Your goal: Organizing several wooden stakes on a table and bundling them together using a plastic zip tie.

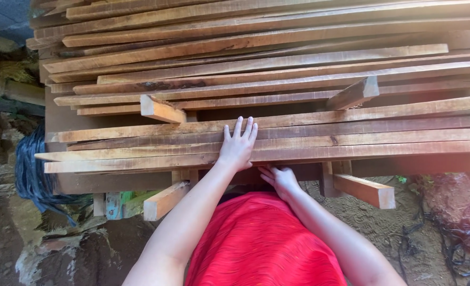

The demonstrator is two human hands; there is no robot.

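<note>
Two hands, left hand (238, 145) and right hand (281, 180), at six o'clock against one stack of planks (277, 79), far too many to count, four crosswise blocks (162, 108) sticking out, one black sheet (31, 169) at nine o'clock.

The single view comes from a camera on the person's head, tilted steeply down and forward over both arms. It sits close, so the left hand (237, 145) lies near the frame's middle with the right hand (281, 180) just below and beside it. Beyond the hands the stacked planks (277, 79) fill the upper frame; nearer than the hands, a red garment (261, 243) and the dirt ground (383, 222) show.
</note>
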